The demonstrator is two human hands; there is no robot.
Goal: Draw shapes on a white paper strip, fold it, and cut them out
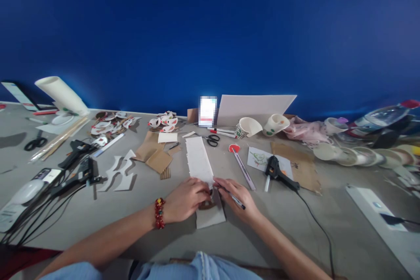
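Note:
A long white strip of paper or card [198,157] lies lengthwise in front of me. My left hand [188,197], with a red beaded bracelet at the wrist, presses its curled fingers on a small brown piece [206,205] at the strip's near end. That piece is partly hidden, so its full shape cannot be made out. In my right hand [239,199] is a pen [238,202], held between thumb and fingers, its front end at the strip beside the left fingertips.
Black scissors [212,140] lie beyond the strip and a utility knife [243,168] to its right. Glue guns rest at right [280,175] and left [77,177], with trailing cables. Cardboard scraps [159,160], white cutouts [123,175] and paper cups [248,127] surround the work.

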